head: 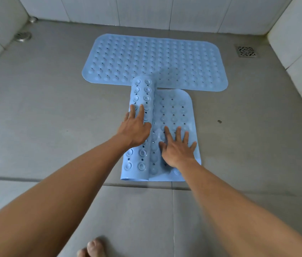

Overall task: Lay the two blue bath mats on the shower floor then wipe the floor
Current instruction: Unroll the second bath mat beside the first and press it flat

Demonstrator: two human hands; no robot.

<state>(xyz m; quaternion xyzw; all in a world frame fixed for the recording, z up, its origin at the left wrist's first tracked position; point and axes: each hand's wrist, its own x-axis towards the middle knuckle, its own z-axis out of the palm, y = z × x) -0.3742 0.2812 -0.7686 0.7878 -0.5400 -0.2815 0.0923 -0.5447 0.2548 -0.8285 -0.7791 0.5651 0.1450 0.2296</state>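
One blue bath mat (155, 60) lies flat across the grey shower floor (44, 108) near the back wall. A second blue mat (176, 108) lies in front of it, running towards me. Its right part is flat, and its left part is still curled into a roll (142, 89) with the suction cups showing. My left hand (135, 128) rests flat on top of the roll with fingers spread. My right hand (178, 147) presses flat on the unrolled part, fingers apart. Neither hand grips anything.
A square metal drain (247, 51) sits at the back right. A round drain cover (23, 36) and a small metal fitting (33, 19) are at the back left. White tiled walls enclose three sides. My bare toes (90, 247) show at the bottom edge.
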